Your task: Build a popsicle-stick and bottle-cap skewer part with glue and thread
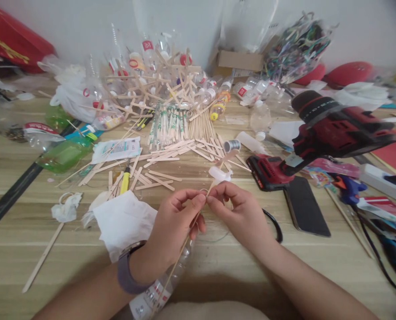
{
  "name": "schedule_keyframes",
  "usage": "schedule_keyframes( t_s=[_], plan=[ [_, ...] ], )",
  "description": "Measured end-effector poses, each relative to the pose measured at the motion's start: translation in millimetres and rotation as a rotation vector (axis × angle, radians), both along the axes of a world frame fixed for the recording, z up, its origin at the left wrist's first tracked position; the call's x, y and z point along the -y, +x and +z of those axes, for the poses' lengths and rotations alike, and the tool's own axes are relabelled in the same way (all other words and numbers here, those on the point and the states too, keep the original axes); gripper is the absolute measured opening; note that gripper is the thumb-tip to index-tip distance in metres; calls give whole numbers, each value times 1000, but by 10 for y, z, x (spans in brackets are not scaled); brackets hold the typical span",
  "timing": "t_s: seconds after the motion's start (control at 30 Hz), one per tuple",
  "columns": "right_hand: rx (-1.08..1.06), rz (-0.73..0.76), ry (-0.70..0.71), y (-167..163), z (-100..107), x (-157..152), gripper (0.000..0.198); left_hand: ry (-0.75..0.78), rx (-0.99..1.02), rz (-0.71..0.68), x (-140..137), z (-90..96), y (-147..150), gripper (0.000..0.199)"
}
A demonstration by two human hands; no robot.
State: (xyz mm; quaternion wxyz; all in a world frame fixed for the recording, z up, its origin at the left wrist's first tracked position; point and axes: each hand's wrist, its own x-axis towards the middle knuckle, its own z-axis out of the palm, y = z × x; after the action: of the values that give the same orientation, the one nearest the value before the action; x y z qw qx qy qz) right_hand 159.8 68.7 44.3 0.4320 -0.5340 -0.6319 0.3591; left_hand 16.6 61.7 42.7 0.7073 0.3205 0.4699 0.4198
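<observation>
My left hand (184,209) pinches a long thin wooden skewer (175,266), which slants from my lap up between both hands. The fingertips of my right hand (240,211) close on the skewer right beside the left thumb. Just beyond the fingers is a translucent white plastic piece (220,173), by the skewer's upper end; whether they are joined I cannot tell. Below my left hand lies a clear plastic bottle (158,293) with a white label, partly hidden by the wrist. White tissue (123,220) is spread left of that hand.
Craft sticks (161,180), a yellow utility knife (125,180) and a spool of thread (232,145) lie ahead. Bottles and crossed sticks (164,84) crowd the back. At right are a red cordless drill (318,133), a phone (306,206) and a glue gun (349,189).
</observation>
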Motion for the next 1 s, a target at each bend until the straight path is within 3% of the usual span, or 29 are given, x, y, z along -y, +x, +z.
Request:
schedule_keyframes(
  t_s=[0.2,0.6,1.0],
  plan=[
    [-7,23,35,-5,2,8,12,-23,2,-3,-1,47,-2,23],
    [-130,80,-98,14,14,-24,11,-108,52,-62,-31,125,-23,23],
    [56,103,-25,78,58,-49,8,-145,26,-103,-57,59,-26,23]
  ],
)
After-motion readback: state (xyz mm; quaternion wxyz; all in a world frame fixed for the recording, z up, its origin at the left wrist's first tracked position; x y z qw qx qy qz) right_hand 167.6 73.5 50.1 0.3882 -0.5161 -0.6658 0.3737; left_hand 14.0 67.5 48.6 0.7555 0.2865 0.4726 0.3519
